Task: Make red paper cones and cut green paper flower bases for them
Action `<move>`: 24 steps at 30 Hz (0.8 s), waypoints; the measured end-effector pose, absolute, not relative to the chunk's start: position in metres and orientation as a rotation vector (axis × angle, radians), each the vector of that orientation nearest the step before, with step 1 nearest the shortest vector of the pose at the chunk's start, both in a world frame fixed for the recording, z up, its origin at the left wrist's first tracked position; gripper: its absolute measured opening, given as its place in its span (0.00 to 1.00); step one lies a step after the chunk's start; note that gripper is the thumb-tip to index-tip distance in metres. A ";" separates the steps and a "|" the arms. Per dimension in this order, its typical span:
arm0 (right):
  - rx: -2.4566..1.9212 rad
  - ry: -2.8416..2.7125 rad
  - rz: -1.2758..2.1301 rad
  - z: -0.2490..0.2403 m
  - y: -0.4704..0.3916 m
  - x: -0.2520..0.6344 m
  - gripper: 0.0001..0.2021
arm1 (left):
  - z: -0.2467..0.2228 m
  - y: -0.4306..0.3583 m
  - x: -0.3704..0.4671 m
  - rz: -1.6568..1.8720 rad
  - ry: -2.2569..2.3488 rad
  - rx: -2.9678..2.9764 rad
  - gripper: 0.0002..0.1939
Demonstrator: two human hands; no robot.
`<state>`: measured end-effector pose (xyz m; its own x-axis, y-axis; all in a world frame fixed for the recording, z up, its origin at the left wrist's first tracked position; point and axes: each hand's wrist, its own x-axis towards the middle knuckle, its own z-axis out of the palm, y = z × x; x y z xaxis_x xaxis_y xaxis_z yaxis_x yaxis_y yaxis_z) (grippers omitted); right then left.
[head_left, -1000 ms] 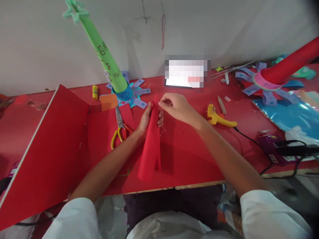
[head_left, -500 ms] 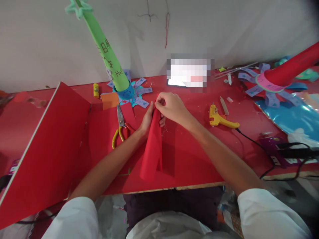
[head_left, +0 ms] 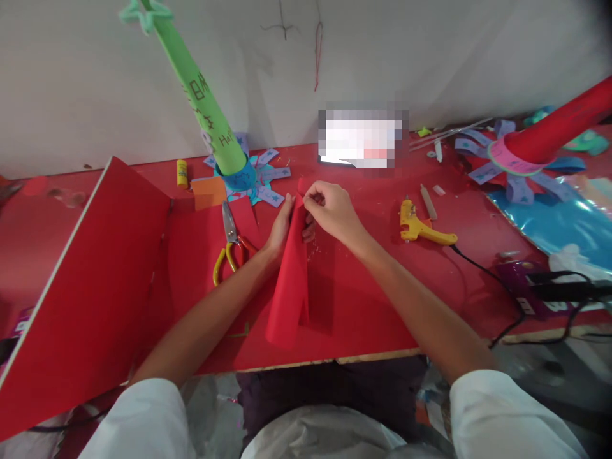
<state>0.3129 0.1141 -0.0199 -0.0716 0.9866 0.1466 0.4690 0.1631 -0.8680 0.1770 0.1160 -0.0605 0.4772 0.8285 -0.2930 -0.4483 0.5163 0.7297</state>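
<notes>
A sheet of red paper [head_left: 288, 287], rolled into a narrow cone, stands tilted between my hands with its wide end toward me. My left hand [head_left: 282, 226] wraps around the upper part, thumb on the near side and fingertips showing on the right. At the cone's narrow top, my right hand [head_left: 332, 207] has thumb and forefinger pinched together by the paper's edge. Whether the edge lies between those fingertips is hard to see. Scissors [head_left: 230, 236] with yellow and red handles lie left of my left hand.
A yellow glue gun [head_left: 423, 228] with a black cord lies to the right. Leftward are a glue stick [head_left: 182, 173], an orange paper piece [head_left: 210, 193] and a raised red board [head_left: 90, 287]. A green paper cone [head_left: 205, 102] stands behind; a red cone [head_left: 564, 127] leans at right.
My right hand has shifted slightly right and down from the cone's tip, uncovering a bit of the pointed top. My left hand keeps its hold. The view has moved a little.
</notes>
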 end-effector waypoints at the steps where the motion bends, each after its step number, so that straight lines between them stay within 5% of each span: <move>1: -1.408 -1.633 0.865 -0.021 0.113 0.313 0.07 | -0.060 0.116 0.177 0.842 0.692 0.623 0.45; 24: -1.405 -1.476 1.002 -0.035 0.109 0.309 0.06 | -0.051 0.113 0.180 0.904 0.696 0.491 0.32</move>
